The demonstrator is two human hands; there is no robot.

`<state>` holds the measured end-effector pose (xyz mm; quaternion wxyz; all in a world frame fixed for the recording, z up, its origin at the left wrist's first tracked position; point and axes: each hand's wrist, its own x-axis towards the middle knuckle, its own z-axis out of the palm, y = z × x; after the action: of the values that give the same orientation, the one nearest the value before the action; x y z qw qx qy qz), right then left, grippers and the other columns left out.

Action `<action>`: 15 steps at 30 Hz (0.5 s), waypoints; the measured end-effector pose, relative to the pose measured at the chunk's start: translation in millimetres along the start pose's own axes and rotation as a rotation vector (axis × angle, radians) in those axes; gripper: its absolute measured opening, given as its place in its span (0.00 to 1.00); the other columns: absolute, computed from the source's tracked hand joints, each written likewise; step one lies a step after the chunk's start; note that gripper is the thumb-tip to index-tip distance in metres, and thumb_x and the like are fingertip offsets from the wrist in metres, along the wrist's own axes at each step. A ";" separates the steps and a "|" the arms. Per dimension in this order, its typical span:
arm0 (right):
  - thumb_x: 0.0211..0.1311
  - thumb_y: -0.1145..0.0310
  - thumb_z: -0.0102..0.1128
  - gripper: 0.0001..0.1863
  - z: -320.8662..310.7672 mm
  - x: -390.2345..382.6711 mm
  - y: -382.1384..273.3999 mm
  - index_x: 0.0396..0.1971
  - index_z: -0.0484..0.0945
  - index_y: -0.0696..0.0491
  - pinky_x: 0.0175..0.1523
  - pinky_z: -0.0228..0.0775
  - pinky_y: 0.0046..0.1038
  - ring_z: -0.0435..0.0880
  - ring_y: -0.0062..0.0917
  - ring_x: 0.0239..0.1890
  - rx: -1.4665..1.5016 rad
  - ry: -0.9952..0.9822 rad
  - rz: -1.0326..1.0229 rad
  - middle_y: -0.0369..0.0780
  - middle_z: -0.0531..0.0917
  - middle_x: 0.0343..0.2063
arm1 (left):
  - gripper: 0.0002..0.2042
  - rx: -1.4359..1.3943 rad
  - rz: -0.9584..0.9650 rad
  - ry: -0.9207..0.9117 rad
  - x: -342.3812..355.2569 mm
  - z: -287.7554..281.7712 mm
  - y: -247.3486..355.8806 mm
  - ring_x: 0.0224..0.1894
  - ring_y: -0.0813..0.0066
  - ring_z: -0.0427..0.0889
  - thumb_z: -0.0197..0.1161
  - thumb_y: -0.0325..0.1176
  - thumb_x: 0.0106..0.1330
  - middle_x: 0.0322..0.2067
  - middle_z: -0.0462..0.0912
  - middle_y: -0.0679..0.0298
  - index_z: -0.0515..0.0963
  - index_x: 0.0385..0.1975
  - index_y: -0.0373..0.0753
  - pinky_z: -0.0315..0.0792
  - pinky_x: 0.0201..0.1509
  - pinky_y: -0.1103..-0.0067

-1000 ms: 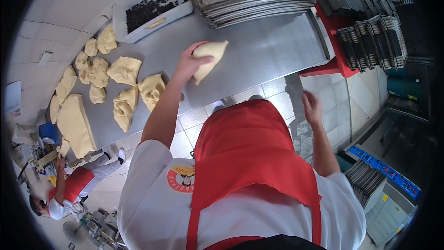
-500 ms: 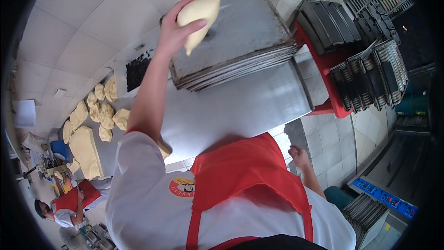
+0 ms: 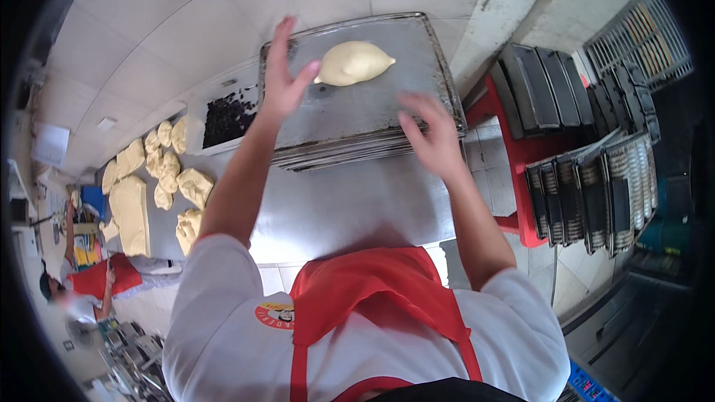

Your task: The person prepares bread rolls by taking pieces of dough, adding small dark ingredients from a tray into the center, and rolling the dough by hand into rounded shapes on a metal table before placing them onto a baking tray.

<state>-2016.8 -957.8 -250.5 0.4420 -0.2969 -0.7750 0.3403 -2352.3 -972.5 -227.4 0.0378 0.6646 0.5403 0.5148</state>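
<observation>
From the head view, we find one smooth dough piece [image 3: 355, 63] with pointed ends resting on the top tray [image 3: 335, 112], and we judge it shaped and set down. The rough dough lumps [image 3: 195, 187] and the thick slab [image 3: 129, 212] on the metal table [image 3: 342, 201] look unshaped to us. Our left hand [image 3: 283, 85] is open, thumb spread, at the piece's left tip; we cannot tell whether it touches. Our right hand [image 3: 433, 135], open and gripping nothing, hovers by the tray's right side, with the piece beyond its fingers, toward the left
</observation>
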 end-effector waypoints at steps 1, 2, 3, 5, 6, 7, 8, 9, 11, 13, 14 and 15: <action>0.71 0.67 0.66 0.17 20.8 35.5 4.7 0.57 0.85 0.53 0.66 0.74 0.41 0.83 0.47 0.60 -0.054 0.011 -0.043 0.50 0.82 0.60 | 0.46 -0.049 -0.039 0.095 -28.4 -12.5 12.4 0.84 0.50 0.51 0.69 0.51 0.67 0.80 0.58 0.47 0.58 0.80 0.34 0.44 0.85 0.58; 0.71 0.62 0.67 0.19 42.7 66.5 10.5 0.57 0.86 0.51 0.67 0.72 0.43 0.81 0.47 0.62 -0.118 0.035 -0.105 0.49 0.82 0.62 | 0.43 -0.103 -0.078 0.210 -63.9 -25.4 26.3 0.83 0.47 0.56 0.67 0.47 0.68 0.78 0.62 0.44 0.60 0.79 0.32 0.47 0.85 0.58; 0.71 0.56 0.67 0.20 64.8 91.8 17.5 0.58 0.86 0.48 0.69 0.70 0.46 0.79 0.46 0.65 -0.186 0.041 -0.181 0.47 0.81 0.63 | 0.41 -0.072 -0.116 0.231 -102.8 -36.6 40.6 0.82 0.46 0.56 0.67 0.47 0.68 0.77 0.64 0.44 0.63 0.77 0.32 0.47 0.84 0.57; 0.69 0.47 0.67 0.24 105.1 123.0 34.1 0.59 0.86 0.43 0.71 0.66 0.51 0.76 0.45 0.68 -0.448 0.043 -0.204 0.45 0.80 0.64 | 0.37 0.096 -0.234 0.227 -189.0 -64.0 69.4 0.82 0.45 0.58 0.67 0.47 0.68 0.76 0.66 0.44 0.69 0.73 0.33 0.50 0.83 0.56; 0.68 0.43 0.67 0.26 121.8 128.8 43.4 0.60 0.87 0.40 0.71 0.65 0.53 0.74 0.45 0.69 -0.563 0.077 -0.306 0.44 0.80 0.65 | 0.35 0.238 -0.334 0.216 -233.2 -77.8 85.2 0.81 0.44 0.59 0.67 0.48 0.68 0.75 0.68 0.45 0.73 0.70 0.32 0.52 0.83 0.55; 0.66 0.40 0.66 0.27 135.6 129.5 52.7 0.60 0.86 0.37 0.72 0.64 0.54 0.74 0.45 0.69 -0.611 -0.004 -0.187 0.43 0.80 0.65 | 0.32 0.305 -0.414 0.225 -274.0 -91.8 99.2 0.79 0.44 0.62 0.68 0.48 0.68 0.74 0.70 0.45 0.76 0.67 0.33 0.54 0.82 0.55; 0.65 0.36 0.66 0.29 146.3 126.7 61.3 0.60 0.86 0.35 0.72 0.62 0.55 0.73 0.44 0.69 -0.644 -0.045 -0.148 0.43 0.79 0.65 | 0.30 0.386 -0.537 0.248 -312.3 -105.2 112.6 0.78 0.44 0.65 0.69 0.48 0.68 0.72 0.73 0.45 0.78 0.64 0.33 0.57 0.81 0.54; 0.64 0.33 0.65 0.30 154.4 122.1 68.7 0.61 0.86 0.33 0.72 0.61 0.56 0.73 0.44 0.69 -0.671 -0.036 -0.151 0.42 0.79 0.65 | 0.29 0.405 -0.612 0.305 -347.3 -116.8 126.1 0.77 0.45 0.66 0.70 0.47 0.67 0.70 0.75 0.46 0.79 0.63 0.34 0.58 0.80 0.54; 0.64 0.32 0.64 0.31 163.8 112.5 77.1 0.61 0.86 0.32 0.71 0.63 0.55 0.73 0.45 0.68 -0.783 -0.010 -0.121 0.41 0.79 0.64 | 0.26 0.502 -0.761 0.392 -401.4 -142.1 140.3 0.75 0.47 0.69 0.72 0.43 0.67 0.66 0.78 0.47 0.81 0.61 0.35 0.62 0.78 0.56; 0.64 0.30 0.64 0.32 164.9 106.2 73.8 0.62 0.85 0.32 0.71 0.62 0.55 0.72 0.45 0.69 -0.926 0.016 -0.161 0.39 0.78 0.66 | 0.24 0.588 -1.007 0.489 -438.7 -157.9 141.2 0.71 0.48 0.73 0.73 0.36 0.66 0.65 0.79 0.48 0.81 0.61 0.35 0.65 0.77 0.59; 0.64 0.30 0.63 0.34 163.1 104.5 67.4 0.65 0.83 0.32 0.72 0.62 0.56 0.70 0.44 0.71 -0.935 -0.017 -0.170 0.38 0.76 0.68 | 0.23 0.644 -1.054 0.503 -451.8 -164.9 134.7 0.71 0.48 0.74 0.74 0.36 0.65 0.64 0.80 0.48 0.81 0.59 0.35 0.66 0.76 0.61; 0.65 0.30 0.63 0.34 160.3 103.2 57.8 0.65 0.82 0.32 0.73 0.60 0.55 0.70 0.43 0.71 -0.824 -0.023 -0.184 0.39 0.75 0.69 | 0.24 0.653 -1.009 0.499 -461.5 -172.5 124.2 0.71 0.47 0.73 0.75 0.36 0.64 0.64 0.79 0.48 0.81 0.59 0.36 0.67 0.75 0.61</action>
<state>-2194.5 -887.5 -306.8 0.3061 -0.3744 -0.8746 -0.0356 -2340.5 -1460.5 -368.5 -0.0556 0.1672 0.9072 0.3820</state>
